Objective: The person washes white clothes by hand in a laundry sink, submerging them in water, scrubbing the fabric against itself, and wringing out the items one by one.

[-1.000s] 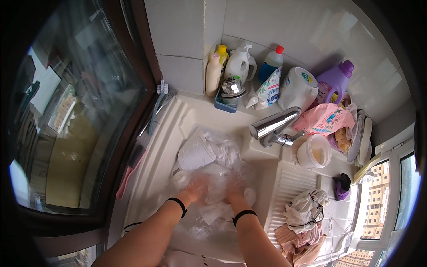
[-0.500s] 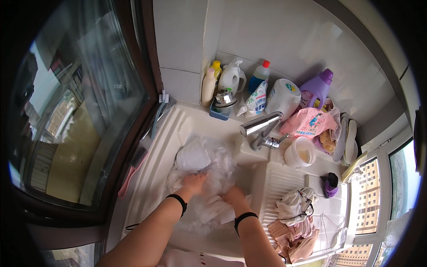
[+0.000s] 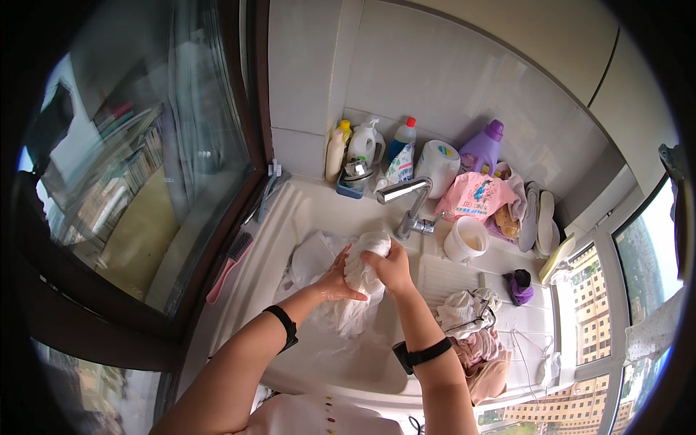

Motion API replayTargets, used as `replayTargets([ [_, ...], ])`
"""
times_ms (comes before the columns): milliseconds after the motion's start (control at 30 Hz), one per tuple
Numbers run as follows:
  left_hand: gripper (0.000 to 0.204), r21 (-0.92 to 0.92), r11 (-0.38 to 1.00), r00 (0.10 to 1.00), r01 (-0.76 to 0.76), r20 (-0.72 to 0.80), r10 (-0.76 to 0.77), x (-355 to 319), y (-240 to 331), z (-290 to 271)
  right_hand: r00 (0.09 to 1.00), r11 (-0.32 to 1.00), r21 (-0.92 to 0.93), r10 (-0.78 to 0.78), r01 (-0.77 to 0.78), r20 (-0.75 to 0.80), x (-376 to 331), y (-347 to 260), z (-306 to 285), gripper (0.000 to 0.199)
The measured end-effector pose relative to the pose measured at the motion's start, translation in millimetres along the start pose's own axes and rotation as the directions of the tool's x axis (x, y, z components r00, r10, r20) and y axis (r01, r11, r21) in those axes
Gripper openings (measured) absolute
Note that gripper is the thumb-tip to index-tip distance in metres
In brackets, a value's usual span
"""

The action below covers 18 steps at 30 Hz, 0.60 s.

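My right hand (image 3: 392, 270) is closed around a bunched, wet white cloth (image 3: 357, 274), raised over the sink (image 3: 304, 368). Part of the cloth sticks up above the fist, and its lower end hangs toward the water. Against its left side rests my left hand (image 3: 335, 281), fingers stretched out and thumb spread apart. More white fabric (image 3: 310, 259) lies in the water behind my left hand. Beyond my hands, the chrome faucet (image 3: 413, 206) stands at the sink's back edge.
Bottles, a pink bag (image 3: 475, 196) and a white tub (image 3: 466, 240) stand behind the sink. Crumpled clothes (image 3: 478, 341) lie on the ribbed washboard side, near a purple item (image 3: 520, 287). A pink-handled brush (image 3: 230, 267) lies along the left ledge, beside a dark-framed window (image 3: 250, 94).
Both hands have come up out of the water and closer together, lifting the white cloth. The right hand now grips it. The view has shifted slightly.
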<state>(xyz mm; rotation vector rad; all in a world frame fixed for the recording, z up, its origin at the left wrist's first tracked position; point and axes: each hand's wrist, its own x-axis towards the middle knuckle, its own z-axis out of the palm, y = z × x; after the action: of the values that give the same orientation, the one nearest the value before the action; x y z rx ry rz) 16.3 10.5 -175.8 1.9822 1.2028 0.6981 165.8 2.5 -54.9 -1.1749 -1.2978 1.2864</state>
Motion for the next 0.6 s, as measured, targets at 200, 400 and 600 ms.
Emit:
replayTargets([
  [200,0.065,-0.88,0.474,0.993,0.014,-0.045,-0.113,-7.3,48.2,-21.2,0.976,0.853,0.475,0.18,-0.218,0.126,-7.4,-35.3,19.8,0.032],
  [400,0.043,-0.924,0.195,0.942,0.33,0.309,-0.129,-40.9,54.9,-29.4,0.983,0.98,-0.197,0.063,-0.028,0.171,-28.3,-8.5,-36.6,0.058],
  [600,0.042,-0.777,0.127,0.766,0.617,0.629,0.13,-49.2,47.1,-24.2,0.648,-0.048,-0.758,-0.486,0.65,0.587,-59.2,7.1,-24.7,0.071],
])
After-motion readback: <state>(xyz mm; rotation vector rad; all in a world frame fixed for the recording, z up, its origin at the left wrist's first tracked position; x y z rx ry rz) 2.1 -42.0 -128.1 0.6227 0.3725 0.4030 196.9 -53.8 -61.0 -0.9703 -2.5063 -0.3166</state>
